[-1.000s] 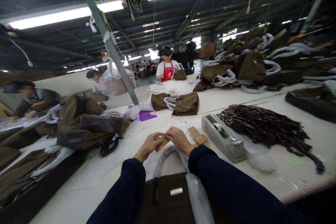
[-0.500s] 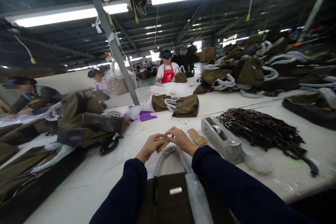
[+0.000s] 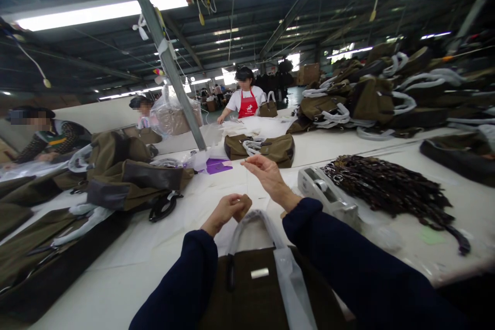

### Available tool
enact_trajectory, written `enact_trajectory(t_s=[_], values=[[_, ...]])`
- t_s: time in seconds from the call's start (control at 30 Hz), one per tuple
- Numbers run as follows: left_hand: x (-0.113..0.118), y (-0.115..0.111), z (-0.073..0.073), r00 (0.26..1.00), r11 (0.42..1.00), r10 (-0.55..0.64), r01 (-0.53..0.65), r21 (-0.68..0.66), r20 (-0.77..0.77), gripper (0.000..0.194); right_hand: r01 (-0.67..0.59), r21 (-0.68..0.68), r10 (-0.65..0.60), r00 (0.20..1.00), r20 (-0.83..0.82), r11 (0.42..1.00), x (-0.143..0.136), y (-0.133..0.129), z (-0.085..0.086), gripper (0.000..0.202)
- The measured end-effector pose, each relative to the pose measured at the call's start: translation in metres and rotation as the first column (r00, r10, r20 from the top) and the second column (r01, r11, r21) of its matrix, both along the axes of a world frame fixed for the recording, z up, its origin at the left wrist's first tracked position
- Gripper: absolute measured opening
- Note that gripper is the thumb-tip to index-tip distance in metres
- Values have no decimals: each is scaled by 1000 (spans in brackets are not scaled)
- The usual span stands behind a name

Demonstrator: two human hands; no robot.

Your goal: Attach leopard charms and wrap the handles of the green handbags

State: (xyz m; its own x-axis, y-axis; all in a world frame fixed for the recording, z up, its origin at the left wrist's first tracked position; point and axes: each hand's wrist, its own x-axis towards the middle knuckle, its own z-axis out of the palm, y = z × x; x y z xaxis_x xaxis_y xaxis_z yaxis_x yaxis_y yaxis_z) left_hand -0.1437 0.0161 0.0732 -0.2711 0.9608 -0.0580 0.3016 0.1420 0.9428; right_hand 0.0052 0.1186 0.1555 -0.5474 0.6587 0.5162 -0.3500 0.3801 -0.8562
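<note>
In my left hand (image 3: pixel 226 211) is a small tan tag (image 3: pixel 243 207), pinched between thumb and fingers just above the bag's handle. My right hand (image 3: pixel 266 175) is raised further forward, thumb and forefinger pressed together on something small and dark that I cannot make out. Below both hands stands an olive-brown handbag (image 3: pixel 253 296) with a silver plate on its front. Its handle (image 3: pixel 257 216) is wrapped in pale film and arches up between my forearms.
A tape dispenser (image 3: pixel 328 196) and a heap of dark brown straps (image 3: pixel 386 196) are to my right. Olive bags (image 3: pixel 131 185) pile up on the left, with more (image 3: pixel 359 103) at the back right. Across the table a person in a red apron (image 3: pixel 247 105) works.
My right hand has come away from the tan tag, moving up and forward. My left hand keeps hold of the tag. The person in the red apron has stretched an arm out sideways.
</note>
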Motion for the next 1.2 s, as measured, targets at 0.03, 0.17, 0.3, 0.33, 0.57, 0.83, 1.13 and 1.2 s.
enact_trajectory(t_s=[0.03, 0.17, 0.3, 0.33, 0.57, 0.83, 1.13, 1.2], values=[[1, -1, 4, 999, 1000, 7, -7, 15, -42, 41, -59, -25, 57, 996, -64, 998, 8, -4, 15, 19], [2, -23, 17, 962, 993, 113, -101, 61, -248, 33, -281, -121, 273, 959, -78, 952, 53, -29, 57, 20], [11, -77, 10, 898, 988, 117, -147, -38, -424, 16, -448, -308, 515, 837, 184, 839, 88, -62, 58, 22], [16, -90, 5, 882, 985, 110, -158, -68, -459, 15, -471, -361, 570, 783, 248, 805, 90, -69, 49, 22], [41, -120, -19, 843, 946, 134, -266, -186, -521, 20, -208, -423, 460, 579, 674, 882, 50, -92, -57, 17], [38, -124, -4, 973, 990, 123, -135, -48, -197, 25, -84, -339, 326, 562, 760, 937, 19, -102, -96, 24], [29, -130, -14, 995, 997, 36, -29, 69, -94, 26, -188, -334, 377, 605, 701, 924, 16, -110, -91, 14], [28, -127, -21, 983, 999, 34, -32, 11, -182, 23, -166, -307, 344, 587, 732, 937, 15, -113, -87, 15]])
